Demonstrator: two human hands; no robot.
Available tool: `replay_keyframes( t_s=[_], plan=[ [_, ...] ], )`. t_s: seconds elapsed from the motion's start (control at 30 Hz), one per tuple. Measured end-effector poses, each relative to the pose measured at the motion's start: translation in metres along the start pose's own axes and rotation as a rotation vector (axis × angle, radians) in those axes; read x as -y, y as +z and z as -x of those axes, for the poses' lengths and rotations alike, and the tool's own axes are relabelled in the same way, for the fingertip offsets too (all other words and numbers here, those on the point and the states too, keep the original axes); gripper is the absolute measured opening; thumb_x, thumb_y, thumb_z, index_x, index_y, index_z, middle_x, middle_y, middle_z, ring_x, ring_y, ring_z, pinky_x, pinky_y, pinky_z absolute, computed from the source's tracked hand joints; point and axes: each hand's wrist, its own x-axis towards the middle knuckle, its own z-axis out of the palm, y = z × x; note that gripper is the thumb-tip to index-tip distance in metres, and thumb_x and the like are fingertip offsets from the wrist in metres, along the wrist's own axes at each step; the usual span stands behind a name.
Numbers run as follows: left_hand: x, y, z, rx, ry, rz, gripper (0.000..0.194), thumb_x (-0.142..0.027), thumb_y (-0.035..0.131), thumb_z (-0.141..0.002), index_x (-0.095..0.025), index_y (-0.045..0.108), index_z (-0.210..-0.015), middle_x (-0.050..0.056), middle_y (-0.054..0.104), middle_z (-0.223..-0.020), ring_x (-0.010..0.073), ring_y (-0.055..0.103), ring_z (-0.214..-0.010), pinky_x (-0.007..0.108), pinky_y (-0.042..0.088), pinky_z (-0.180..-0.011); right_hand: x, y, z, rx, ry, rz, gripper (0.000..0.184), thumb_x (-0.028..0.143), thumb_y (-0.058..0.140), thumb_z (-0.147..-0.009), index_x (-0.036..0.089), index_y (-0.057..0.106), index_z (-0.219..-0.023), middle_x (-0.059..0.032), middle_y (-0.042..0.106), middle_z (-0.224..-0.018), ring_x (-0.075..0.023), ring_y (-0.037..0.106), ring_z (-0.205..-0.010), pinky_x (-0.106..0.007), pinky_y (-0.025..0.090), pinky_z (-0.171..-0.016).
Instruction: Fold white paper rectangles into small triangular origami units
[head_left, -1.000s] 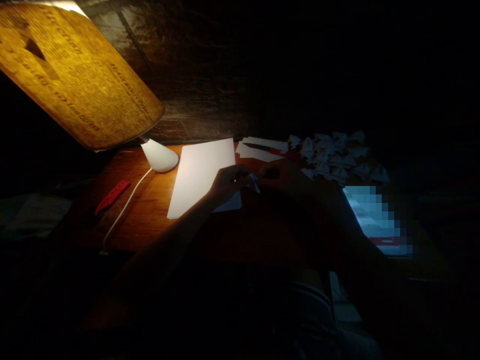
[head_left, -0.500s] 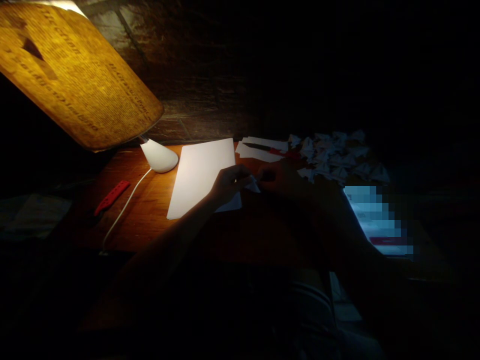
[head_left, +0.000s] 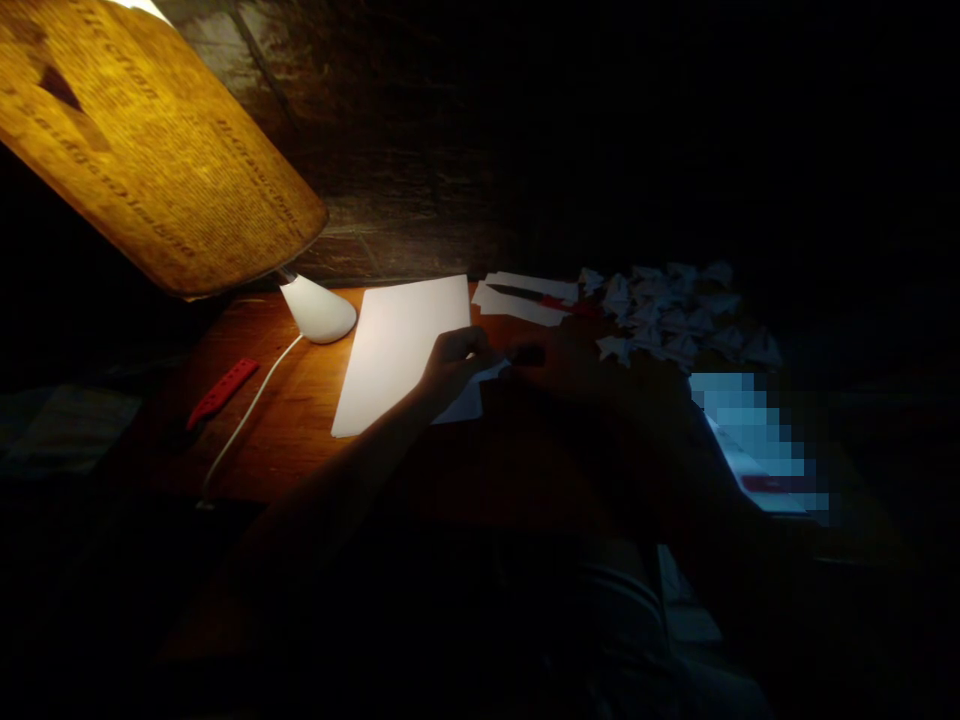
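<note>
Between my two hands is a small folded piece of paper (head_left: 490, 372), pale and partly covered by fingers. My left hand (head_left: 456, 358) is closed on its left side, over the right edge of a stack of white sheets (head_left: 409, 345). From the right, my right hand (head_left: 547, 362) pinches the paper's other end; that hand lies in deep shadow, so its fingers show poorly. To the right of the hands sits a heap of several folded white paper shapes (head_left: 667, 315). A knife with a dark blade and red handle (head_left: 536, 297) rests on cut paper strips (head_left: 525, 312) behind the hands.
A lit lamp with a printed yellow shade (head_left: 165, 160) and white base (head_left: 319, 312) stands at the left, its white cord (head_left: 251, 410) running to the front edge. A red power strip (head_left: 223, 393) lies beside the cord. A glowing screen (head_left: 750, 440), pixelated, is at the right.
The folded paper has turned between my hands: a pointed white triangle showed before, and now only a narrow sliver does. My fingers have shifted slightly around it.
</note>
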Motion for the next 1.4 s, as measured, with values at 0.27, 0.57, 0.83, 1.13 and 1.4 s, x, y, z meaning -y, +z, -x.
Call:
replay_keyframes(
  t_s=[0.27,0.57,0.83,1.13,1.4],
  plan=[
    [-0.008,-0.006,-0.001,0.033,0.108,-0.064,0.036,-0.053,0.073,-0.088,-0.020,0.066,-0.074,0.002,0.062,-0.070,0.0154,0.056,-0.069,0.029,0.045,-0.063,0.009,-0.013,0.006,-0.058,0.107,-0.203,0.013,0.030,0.081,-0.073,0.019,0.074,-0.075,-0.0040,0.076,-0.080,-0.0190,0.067,-0.075,-0.033,0.052,-0.071],
    [-0.014,-0.007,0.003,0.042,0.227,-0.205,0.033,-0.047,0.071,-0.091,-0.021,0.066,-0.072,0.003,0.065,-0.071,0.0162,0.059,-0.070,0.032,0.048,-0.068,0.008,-0.015,0.004,-0.140,0.114,-0.200,0.018,0.032,0.082,-0.072,0.020,0.069,-0.072,-0.0032,0.071,-0.075,-0.0190,0.064,-0.074,-0.032,0.050,-0.069],
    [-0.016,-0.006,0.002,0.058,0.277,-0.269,0.035,-0.051,0.075,-0.088,-0.020,0.066,-0.074,0.001,0.064,-0.071,0.0143,0.056,-0.068,0.030,0.048,-0.066,0.010,-0.015,0.004,-0.130,0.127,-0.203,0.019,0.032,0.082,-0.074,0.021,0.067,-0.074,-0.0028,0.070,-0.076,-0.0189,0.064,-0.074,-0.033,0.050,-0.068],
    [-0.019,-0.003,0.003,-0.011,0.204,-0.256,0.038,-0.048,0.073,-0.090,-0.020,0.060,-0.066,-0.002,0.055,-0.062,0.0120,0.047,-0.060,0.028,0.039,-0.058,0.012,-0.013,0.002,-0.128,0.096,-0.312,0.024,0.033,0.084,-0.073,0.020,0.064,-0.074,-0.0007,0.067,-0.073,-0.0168,0.061,-0.070,-0.032,0.050,-0.067],
    [-0.018,-0.003,0.005,-0.002,0.069,-0.062,0.054,-0.060,0.077,-0.084,-0.019,0.050,-0.061,-0.004,0.040,-0.058,0.0108,0.036,-0.057,0.026,0.027,-0.052,0.007,-0.011,-0.002,-0.095,0.057,-0.360,0.032,0.037,0.088,-0.070,0.020,0.061,-0.069,0.0011,0.063,-0.068,-0.0146,0.058,-0.065,-0.030,0.044,-0.061]
  ],
)
